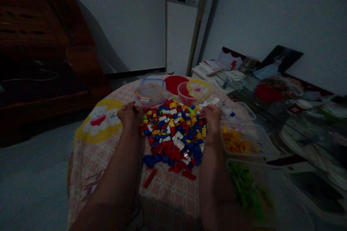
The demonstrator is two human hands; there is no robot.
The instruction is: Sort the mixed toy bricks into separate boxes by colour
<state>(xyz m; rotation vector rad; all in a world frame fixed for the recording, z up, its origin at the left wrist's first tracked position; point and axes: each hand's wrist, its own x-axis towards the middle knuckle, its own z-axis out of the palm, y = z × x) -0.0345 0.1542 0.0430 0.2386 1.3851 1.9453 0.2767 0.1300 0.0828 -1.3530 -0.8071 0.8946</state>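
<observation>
A big heap of toy building bricks (173, 126) in red, blue, white, yellow and some green lies in front of me, apparently on a shallow see-through tray (168, 191). My left hand (129, 113) is at the heap's far left side, fingers curled inward. Opposite it, my right hand (211, 114) is at the right side with bent fingers close to the bricks. Whether either hand grips the tray's edge or a small brick is too dark to see. A loose red brick (150, 178) lies near the tray's front.
Right of my forearm stand clear boxes with orange-yellow bricks (235, 140) and green bricks (248, 187). Behind the heap are a round clear tub (187, 94) and a lidded container (150, 92). A cluttered glass-topped cabinet (244, 83) is at the right, a wooden bench (81, 61) at the left.
</observation>
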